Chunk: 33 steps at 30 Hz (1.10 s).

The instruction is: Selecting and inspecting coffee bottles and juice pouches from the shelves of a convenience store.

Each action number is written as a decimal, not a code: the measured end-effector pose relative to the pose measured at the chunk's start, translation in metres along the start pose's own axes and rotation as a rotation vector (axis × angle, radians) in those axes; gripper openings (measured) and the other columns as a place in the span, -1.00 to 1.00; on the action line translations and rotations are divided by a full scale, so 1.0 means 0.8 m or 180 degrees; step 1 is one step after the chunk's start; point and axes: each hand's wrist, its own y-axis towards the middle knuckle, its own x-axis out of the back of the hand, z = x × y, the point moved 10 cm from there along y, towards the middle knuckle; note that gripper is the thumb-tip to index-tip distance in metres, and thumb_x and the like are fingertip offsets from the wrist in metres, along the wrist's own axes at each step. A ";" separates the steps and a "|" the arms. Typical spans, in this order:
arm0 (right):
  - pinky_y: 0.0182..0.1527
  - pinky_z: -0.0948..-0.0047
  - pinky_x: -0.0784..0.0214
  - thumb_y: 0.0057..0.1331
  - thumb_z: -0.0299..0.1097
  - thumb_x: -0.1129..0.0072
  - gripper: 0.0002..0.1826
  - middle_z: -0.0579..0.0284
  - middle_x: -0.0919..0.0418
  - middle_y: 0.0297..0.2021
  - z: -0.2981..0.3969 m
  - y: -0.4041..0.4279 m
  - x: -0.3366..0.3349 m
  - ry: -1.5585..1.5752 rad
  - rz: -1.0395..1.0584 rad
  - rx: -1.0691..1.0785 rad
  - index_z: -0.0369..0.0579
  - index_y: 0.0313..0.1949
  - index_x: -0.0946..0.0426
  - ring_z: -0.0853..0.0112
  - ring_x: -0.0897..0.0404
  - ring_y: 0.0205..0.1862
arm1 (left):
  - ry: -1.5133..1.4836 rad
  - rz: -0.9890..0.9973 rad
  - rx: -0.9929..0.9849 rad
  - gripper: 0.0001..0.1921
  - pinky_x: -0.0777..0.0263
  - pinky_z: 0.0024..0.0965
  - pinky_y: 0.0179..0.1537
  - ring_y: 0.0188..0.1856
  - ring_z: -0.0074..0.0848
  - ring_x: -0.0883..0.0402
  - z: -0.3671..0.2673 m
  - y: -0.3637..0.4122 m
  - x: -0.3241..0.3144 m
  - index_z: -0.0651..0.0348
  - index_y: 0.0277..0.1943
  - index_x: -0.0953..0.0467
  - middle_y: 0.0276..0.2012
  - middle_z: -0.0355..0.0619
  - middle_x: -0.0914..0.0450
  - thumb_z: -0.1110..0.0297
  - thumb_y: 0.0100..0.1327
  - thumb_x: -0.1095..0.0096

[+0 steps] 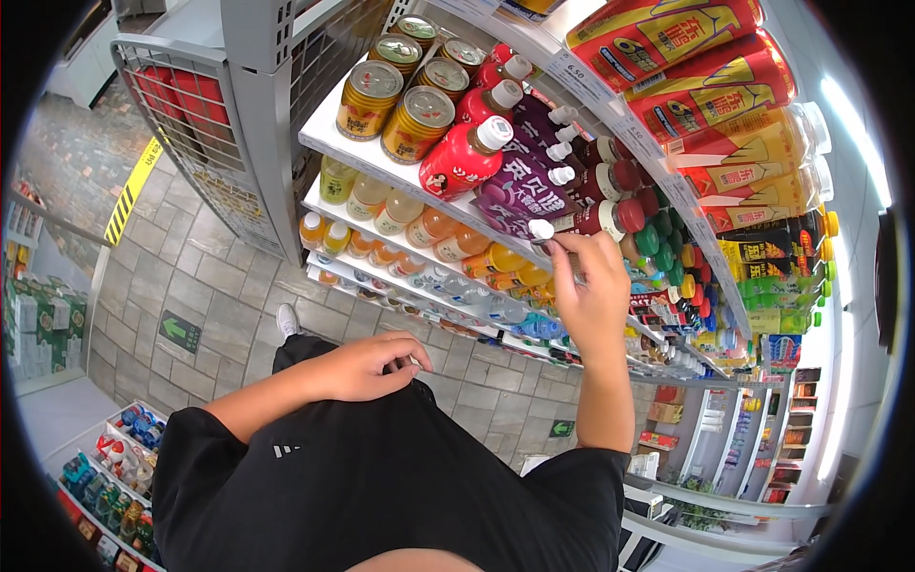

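My right hand [590, 275] reaches to the front of a shelf, its thumb and forefinger at the white cap [541, 229] of a purple drink bottle [500, 213]. Whether the fingers grip the cap or only touch it cannot be told. More purple bottles [525, 182] stand behind. To their left are red bottles [461, 161] with white caps and gold-coloured cans [368, 100]; to their right, dark bottles with maroon caps [630, 215]. My left hand [382, 365] rests before my torso, fingers loosely curled, with no held object visible.
Lower shelves hold juice bottles [397, 212] and clear bottles [504, 309]. An upper shelf's price rail [632, 129] passes above, with large red and yellow cans [715, 100]. A wire-mesh side rack [186, 107] stands left. Another drinks shelf [107, 500] is at the lower left.
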 end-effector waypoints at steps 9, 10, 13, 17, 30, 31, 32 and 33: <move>-0.23 0.57 -0.35 0.25 -0.61 -0.42 -0.87 0.25 -0.47 -0.29 0.023 -0.015 0.025 0.1318 -0.0131 -0.0302 -0.21 -0.23 -0.66 0.54 -0.50 -0.26 | -0.0082 -0.0349 -0.0070 -0.75 -0.47 -0.36 0.13 0.09 -0.47 -0.56 0.009 -0.018 0.036 0.28 0.11 -0.54 0.04 -0.11 -0.57 0.32 0.60 -0.01; -0.19 0.61 -0.35 0.35 -0.57 -0.36 -0.90 0.27 -0.53 -0.24 0.023 -0.019 0.014 0.1680 0.0026 -0.0276 -0.23 -0.18 -0.61 0.60 -0.48 -0.25 | -0.0580 -0.0535 -0.0007 -0.68 -0.46 -0.32 0.17 0.12 -0.43 -0.55 0.013 -0.020 0.044 0.29 0.15 -0.51 0.07 -0.09 -0.56 0.23 0.63 0.08; -0.16 0.64 -0.33 0.45 -0.52 -0.26 -0.91 0.28 -0.60 -0.18 0.015 -0.047 -0.031 0.2882 0.0507 -0.1356 -0.23 -0.12 -0.54 0.65 -0.46 -0.23 | -0.1187 -0.0763 -0.0163 -0.42 -0.39 -0.13 0.30 0.28 -0.28 -0.50 0.007 -0.017 0.063 0.31 0.30 -0.38 0.21 0.02 -0.51 -0.05 0.67 0.35; -0.17 0.68 -0.30 0.52 -0.43 -0.19 -0.90 0.31 -0.63 -0.16 0.019 -0.082 -0.094 0.3544 0.1121 -0.1763 -0.18 -0.11 -0.49 0.72 -0.43 -0.24 | -0.1756 -0.0558 0.0012 -0.15 -0.20 -0.02 0.45 0.45 -0.20 -0.37 0.016 -0.003 0.055 0.31 0.49 -0.21 0.42 0.08 -0.38 -0.36 0.57 0.42; -0.36 0.62 -0.44 0.54 -0.29 -0.19 -0.87 0.36 -0.65 -0.31 -0.018 -0.193 -0.217 0.5018 0.0687 -0.3390 -0.07 -0.10 -0.53 0.68 -0.58 -0.35 | -0.2421 -0.0045 0.0892 -0.59 -0.44 -0.30 0.30 0.22 -0.45 -0.59 0.035 -0.008 -0.001 0.35 0.31 -0.46 0.19 -0.09 -0.62 0.33 0.53 -0.21; -0.36 0.62 -0.45 0.54 -0.28 -0.19 -0.86 0.35 -0.65 -0.31 -0.021 -0.199 -0.221 0.5041 0.0585 -0.3368 -0.07 -0.11 -0.54 0.68 -0.59 -0.36 | -0.2244 -0.0035 0.0903 -0.59 -0.46 -0.31 0.28 0.19 -0.45 -0.60 0.035 -0.005 -0.005 0.35 0.30 -0.48 0.17 -0.10 -0.64 0.39 0.48 -0.28; -0.36 0.61 -0.47 0.54 -0.27 -0.20 -0.85 0.35 -0.65 -0.31 -0.023 -0.206 -0.224 0.5062 0.0486 -0.3343 -0.08 -0.11 -0.54 0.67 -0.59 -0.36 | -0.2199 -0.0079 0.0905 -0.60 -0.48 -0.33 0.26 0.16 -0.48 -0.61 0.036 -0.001 -0.009 0.35 0.26 -0.50 0.13 -0.11 -0.67 0.46 0.43 -0.35; -0.36 0.61 -0.47 0.54 -0.27 -0.20 -0.85 0.35 -0.65 -0.31 -0.026 -0.214 -0.226 0.5091 0.0434 -0.3424 -0.08 -0.11 -0.54 0.67 -0.59 -0.36 | -0.2206 -0.0037 0.0988 -0.60 -0.48 -0.33 0.26 0.16 -0.48 -0.61 0.039 -0.001 -0.014 0.35 0.26 -0.50 0.13 -0.11 -0.67 0.46 0.43 -0.35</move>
